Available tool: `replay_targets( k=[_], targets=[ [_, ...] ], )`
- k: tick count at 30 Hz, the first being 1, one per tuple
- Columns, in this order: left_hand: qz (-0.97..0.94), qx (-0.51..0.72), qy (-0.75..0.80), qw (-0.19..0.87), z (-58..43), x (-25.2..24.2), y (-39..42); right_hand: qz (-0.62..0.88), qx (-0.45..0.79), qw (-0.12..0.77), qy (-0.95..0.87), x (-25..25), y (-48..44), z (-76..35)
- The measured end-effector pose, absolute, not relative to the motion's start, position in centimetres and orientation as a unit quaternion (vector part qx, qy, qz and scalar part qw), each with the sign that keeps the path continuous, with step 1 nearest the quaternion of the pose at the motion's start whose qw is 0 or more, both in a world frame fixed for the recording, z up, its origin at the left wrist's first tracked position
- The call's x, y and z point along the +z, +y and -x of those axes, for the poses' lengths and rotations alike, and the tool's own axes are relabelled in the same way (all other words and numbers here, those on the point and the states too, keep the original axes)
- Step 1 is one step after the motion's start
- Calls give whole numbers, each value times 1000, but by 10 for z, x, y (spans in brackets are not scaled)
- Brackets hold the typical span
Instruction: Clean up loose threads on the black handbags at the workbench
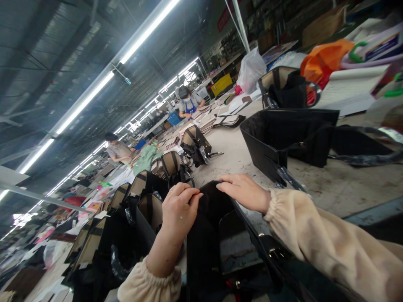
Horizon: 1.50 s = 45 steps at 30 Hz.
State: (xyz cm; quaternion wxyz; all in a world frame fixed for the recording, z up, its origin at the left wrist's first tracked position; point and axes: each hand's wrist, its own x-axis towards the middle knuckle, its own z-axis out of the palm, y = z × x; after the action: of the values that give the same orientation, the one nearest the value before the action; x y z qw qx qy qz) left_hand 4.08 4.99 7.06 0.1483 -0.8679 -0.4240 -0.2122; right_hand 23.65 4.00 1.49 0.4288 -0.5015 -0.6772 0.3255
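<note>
A black handbag (201,243) stands in front of me at the table's near edge, its top facing up and its dark inside partly showing. My left hand (181,209) is closed on the bag's far rim, thumb and fingers pressed together at its left corner. On the same rim, a little to the right, my right hand (244,191) pinches the edge with thumb and fingers. Gold-coloured metal fittings show on the bag's right side. Its lower part is dark and hard to make out.
Several black bags with beige insides (151,209) crowd the left. A large open black bag (286,130) stands at right, a smaller one (283,86) behind it. Farther back lie stacked flat pieces (206,124). Two people (190,102) work along the long table (226,147).
</note>
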Motion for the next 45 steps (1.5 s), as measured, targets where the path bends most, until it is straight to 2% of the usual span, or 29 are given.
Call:
replay_targets(
  k=[16, 25, 35, 41, 45],
  targets=[
    [883, -156, -393, 206, -50, 75, 54, 494, 325, 425, -685, 13, 40, -231],
    [874, -173, -390, 232, -54, 71, 53, 506, 318, 421, -682, 16, 38, -229],
    [887, -198, -386, 155, -49, 69, 54, 505, 330, 426, -674, 16, 38, -230],
    [897, -188, -350, 192, -50, 68, 57, 498, 330, 428, -678, 14, 39, -229],
    [892, -185, -372, 175, -53, 68, 59, 500, 322, 427, -681, 12, 39, -227]
  ],
)
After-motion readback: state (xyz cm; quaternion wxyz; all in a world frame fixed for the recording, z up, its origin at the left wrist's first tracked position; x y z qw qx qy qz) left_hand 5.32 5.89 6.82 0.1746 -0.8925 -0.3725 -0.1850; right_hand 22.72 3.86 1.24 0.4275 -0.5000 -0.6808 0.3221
